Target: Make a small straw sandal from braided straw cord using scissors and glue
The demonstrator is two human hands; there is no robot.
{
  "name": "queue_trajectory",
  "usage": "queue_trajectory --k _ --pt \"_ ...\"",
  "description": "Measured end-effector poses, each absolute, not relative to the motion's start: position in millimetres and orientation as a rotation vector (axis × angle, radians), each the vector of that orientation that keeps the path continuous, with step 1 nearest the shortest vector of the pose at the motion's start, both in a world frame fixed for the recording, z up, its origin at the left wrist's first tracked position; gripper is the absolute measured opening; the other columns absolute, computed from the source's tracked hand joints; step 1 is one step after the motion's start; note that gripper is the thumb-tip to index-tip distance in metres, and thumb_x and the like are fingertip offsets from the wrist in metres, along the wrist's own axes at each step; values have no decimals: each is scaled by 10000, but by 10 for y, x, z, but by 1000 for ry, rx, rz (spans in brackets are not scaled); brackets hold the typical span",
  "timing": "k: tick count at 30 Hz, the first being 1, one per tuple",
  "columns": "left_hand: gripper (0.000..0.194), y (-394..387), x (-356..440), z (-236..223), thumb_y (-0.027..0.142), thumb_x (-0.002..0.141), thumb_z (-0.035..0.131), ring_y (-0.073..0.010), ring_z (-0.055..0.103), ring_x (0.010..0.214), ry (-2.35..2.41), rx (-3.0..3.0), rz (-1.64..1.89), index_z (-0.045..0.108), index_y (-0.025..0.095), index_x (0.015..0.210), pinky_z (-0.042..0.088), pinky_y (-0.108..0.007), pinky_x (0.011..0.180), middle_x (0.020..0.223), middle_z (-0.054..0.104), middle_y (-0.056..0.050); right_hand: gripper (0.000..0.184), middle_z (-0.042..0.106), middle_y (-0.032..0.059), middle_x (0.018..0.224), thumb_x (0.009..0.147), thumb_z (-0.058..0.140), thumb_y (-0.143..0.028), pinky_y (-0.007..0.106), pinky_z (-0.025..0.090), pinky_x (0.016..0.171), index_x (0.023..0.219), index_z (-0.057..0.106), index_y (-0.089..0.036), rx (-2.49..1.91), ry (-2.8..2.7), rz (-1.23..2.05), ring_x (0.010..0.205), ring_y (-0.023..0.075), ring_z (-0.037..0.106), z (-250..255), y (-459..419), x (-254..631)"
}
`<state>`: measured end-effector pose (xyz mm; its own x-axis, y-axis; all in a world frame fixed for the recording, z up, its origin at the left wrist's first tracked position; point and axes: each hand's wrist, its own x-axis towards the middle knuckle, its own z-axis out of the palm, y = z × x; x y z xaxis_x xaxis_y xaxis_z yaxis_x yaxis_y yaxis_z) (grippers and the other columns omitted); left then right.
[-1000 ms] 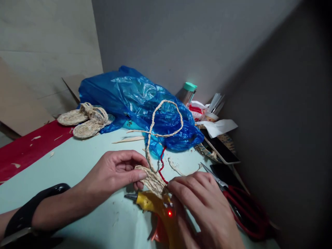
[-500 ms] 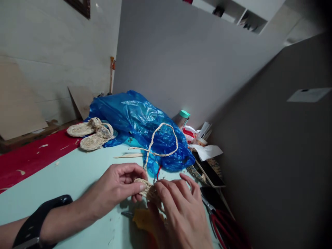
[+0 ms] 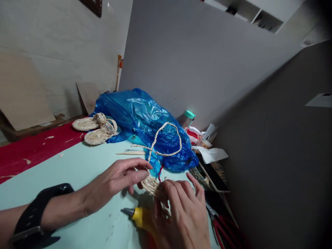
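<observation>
A small woven straw piece (image 3: 151, 186), coiled from braid like a little sole, is between my hands above the table. My right hand (image 3: 183, 211) is closed around its right end, fingers on top. At its left end, my left hand (image 3: 124, 174) has thumb and index finger close together on the braided straw cord (image 3: 178, 138) where it meets the piece. The cord's loose end loops over a blue plastic bag (image 3: 140, 110). A yellow glue gun (image 3: 142, 218) with a dark nozzle lies below, partly hidden by my right hand. Red yarn (image 3: 160, 173) shows behind the piece.
Two finished-looking straw slippers (image 3: 97, 135) sit at the left by red cloth (image 3: 46, 148). Red-handled scissors (image 3: 220, 224) lie at the right edge. Beyond are a green-lidded bottle (image 3: 189, 117), white paper (image 3: 211, 154), a tablet-like device (image 3: 214, 178) and a grey wall (image 3: 186, 62).
My left thumb and index finger have shifted off the piece's face up to the cord at its edge. More of the glue gun shows. The whole view has shifted slightly.
</observation>
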<state>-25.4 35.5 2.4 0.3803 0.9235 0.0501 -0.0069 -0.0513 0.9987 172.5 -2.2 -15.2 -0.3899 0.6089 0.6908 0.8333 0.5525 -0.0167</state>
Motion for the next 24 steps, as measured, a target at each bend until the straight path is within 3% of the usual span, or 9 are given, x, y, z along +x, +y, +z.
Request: queue_trajectory --k 4,8,11,17,24 --pt "380 382 -280 -12 437 787 692 -232 622 975 1006 1665 1016 697 227 1104 521 -260 779 1190 652 -67 159 658 14 799 809 573 -147 506 331 1002 957 601 -198 -1203 -2139 -406 770 200 596 -124 -29 1804" --pt "471 379 -262 -93 312 752 748 -273 486 1258 985 2025 915 638 246 1206 439 -332 1016 1324 578 -77 214 674 24 831 794 589 -145 506 341 1002 1005 604 -179 -1169 -2139 -396 781 199 596 -112 -38 1837" --pt "446 362 -252 -128 239 777 721 -251 481 1265 946 2189 914 617 227 1210 378 -357 1086 1329 556 -85 234 688 21 849 803 604 -155 494 344 1005 1037 601 -170 -1130 -2156 -413 797 193 613 -109 -45 1813" --pt "251 335 -264 -135 130 818 661 -227 531 1181 881 2313 1045 660 190 1061 436 -333 1010 1214 593 -96 157 704 10 846 822 590 -158 496 355 999 977 602 -180 -1107 -2117 -414 757 184 615 -122 -54 1724" --pt "258 297 -275 -147 67 790 640 -226 540 1167 792 2344 1117 629 177 1023 441 -334 1012 1209 589 -106 218 699 34 861 793 588 -162 491 342 992 1011 601 -162 -1020 -2181 -412 756 198 608 -237 -33 1753"
